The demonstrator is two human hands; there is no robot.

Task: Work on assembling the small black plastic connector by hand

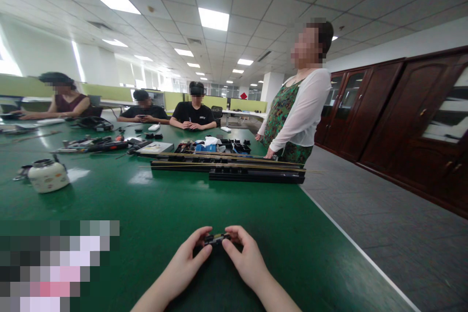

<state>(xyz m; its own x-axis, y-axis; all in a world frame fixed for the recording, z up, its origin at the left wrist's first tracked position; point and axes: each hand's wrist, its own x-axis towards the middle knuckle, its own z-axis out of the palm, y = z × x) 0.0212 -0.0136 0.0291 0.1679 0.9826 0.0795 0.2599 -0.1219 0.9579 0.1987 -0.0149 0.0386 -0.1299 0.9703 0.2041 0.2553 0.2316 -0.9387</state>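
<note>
left hand (188, 256) and right hand (247, 256), fingers closed around a small dark part (216, 240), ends hidden, details unclear

Black handheld part (216, 241), green tabletop (161, 212), cream patterned jar (48, 179), reddish-brown cabinets (387, 107)

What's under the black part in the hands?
Green tabletop shows around the black part, held between left hand and right hand. The spot directly beneath is covered; whether they touch, can't tell.
</note>
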